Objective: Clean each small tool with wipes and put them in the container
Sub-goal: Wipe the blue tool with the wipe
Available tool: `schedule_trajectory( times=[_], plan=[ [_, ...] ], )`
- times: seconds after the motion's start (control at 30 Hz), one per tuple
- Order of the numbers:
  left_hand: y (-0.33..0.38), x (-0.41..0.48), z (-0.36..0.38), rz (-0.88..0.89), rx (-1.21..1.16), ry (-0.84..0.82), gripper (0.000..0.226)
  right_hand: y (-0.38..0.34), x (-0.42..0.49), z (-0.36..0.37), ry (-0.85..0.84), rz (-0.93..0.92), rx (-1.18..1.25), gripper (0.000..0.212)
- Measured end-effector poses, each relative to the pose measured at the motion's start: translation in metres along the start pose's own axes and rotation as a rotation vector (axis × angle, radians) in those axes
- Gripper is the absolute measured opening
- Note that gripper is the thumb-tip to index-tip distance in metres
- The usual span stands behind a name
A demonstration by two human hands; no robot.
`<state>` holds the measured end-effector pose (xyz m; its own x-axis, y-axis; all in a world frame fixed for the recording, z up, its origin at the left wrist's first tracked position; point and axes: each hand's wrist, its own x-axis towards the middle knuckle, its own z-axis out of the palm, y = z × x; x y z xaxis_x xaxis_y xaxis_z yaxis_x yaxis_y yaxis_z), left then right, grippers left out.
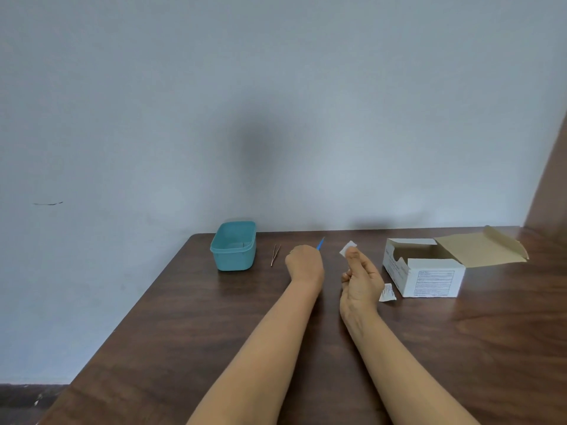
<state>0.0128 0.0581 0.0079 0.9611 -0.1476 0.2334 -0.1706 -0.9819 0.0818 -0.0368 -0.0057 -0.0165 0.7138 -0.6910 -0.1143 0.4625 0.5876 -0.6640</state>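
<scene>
My left hand (304,262) is closed around a thin blue tool (320,243) whose tip sticks out up and to the right. My right hand (360,279) pinches a small white wipe (347,248) between thumb and fingers, a short way right of the blue tool. Metal tweezers (275,254) lie on the table between my left hand and a teal plastic container (233,246), which stands open at the table's far left corner. I cannot see anything inside the container from here.
An open white cardboard box of wipes (429,273) sits to the right, its flap folded back. A torn wipe wrapper (387,292) lies beside it. The brown wooden table (184,332) meets a pale wall behind; its left edge runs diagonally.
</scene>
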Motion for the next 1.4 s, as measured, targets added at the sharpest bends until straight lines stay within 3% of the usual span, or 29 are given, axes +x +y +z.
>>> schedule_trajectory(
  times=[0.13,0.3,0.47,0.7,0.97,1.4],
  plan=[
    [-0.014,-0.015,-0.017,-0.043,-0.176,0.044,0.025,-0.004,-0.004,-0.001,-0.024,0.031,0.026,0.009],
    [-0.038,-0.045,-0.027,-0.068,-0.582,0.031,0.02,-0.007,-0.009,-0.002,-0.109,0.121,-0.008,0.007],
    [-0.057,-0.098,-0.02,-0.02,-0.84,0.038,0.016,-0.011,-0.024,-0.009,-0.265,0.137,-0.189,0.008],
    [-0.067,-0.151,-0.024,-0.02,-0.949,0.056,0.017,-0.027,-0.053,-0.03,-0.405,0.147,-0.371,0.009],
    [-0.067,-0.186,-0.023,0.009,-1.088,0.101,0.017,-0.053,-0.07,-0.056,-0.442,0.256,-0.303,0.013],
    [-0.067,-0.175,-0.02,0.17,-0.898,0.154,0.023,-0.058,-0.068,-0.057,-0.471,0.334,-0.236,0.015]
  ],
)
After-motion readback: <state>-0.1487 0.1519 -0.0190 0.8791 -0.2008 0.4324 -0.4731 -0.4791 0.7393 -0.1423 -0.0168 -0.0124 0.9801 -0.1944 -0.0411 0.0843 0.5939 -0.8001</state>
